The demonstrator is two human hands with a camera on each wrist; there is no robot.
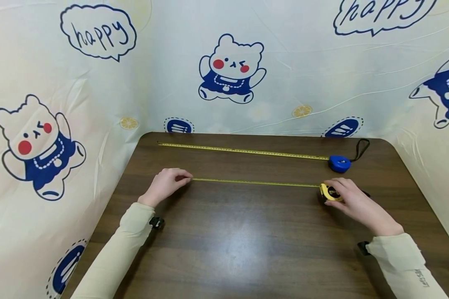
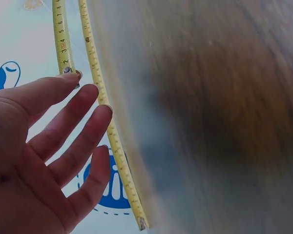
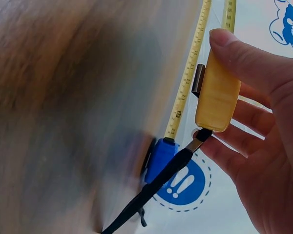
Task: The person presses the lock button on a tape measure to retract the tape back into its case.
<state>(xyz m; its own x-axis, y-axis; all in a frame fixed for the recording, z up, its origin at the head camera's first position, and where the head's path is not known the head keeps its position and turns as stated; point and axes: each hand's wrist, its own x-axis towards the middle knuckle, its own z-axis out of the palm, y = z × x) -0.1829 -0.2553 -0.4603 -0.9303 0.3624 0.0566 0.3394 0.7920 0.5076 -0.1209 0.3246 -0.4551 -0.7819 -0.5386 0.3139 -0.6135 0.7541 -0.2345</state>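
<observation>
A yellow tape measure (image 1: 324,192) is in my right hand (image 1: 355,205), its thumb and fingers gripping the case from both sides. In the right wrist view a black strap (image 3: 158,175) hangs from the case. Its thin yellow blade (image 1: 254,182) stretches left across the table, looking taut. At the other end, my left hand (image 1: 166,185) pinches the blade tip between thumb and index finger. In the left wrist view the other fingers spread loosely, and the blade (image 2: 62,41) shows numbers from about 2 upward beyond the thumb.
Farther back lies a blue tape measure (image 1: 339,164) with a black wrist loop (image 1: 362,146). Its blade (image 1: 243,151) runs left along the dark wooden table (image 1: 232,241), roughly parallel to the held one. A cloth (image 1: 232,116) printed with bears hangs around the back and sides.
</observation>
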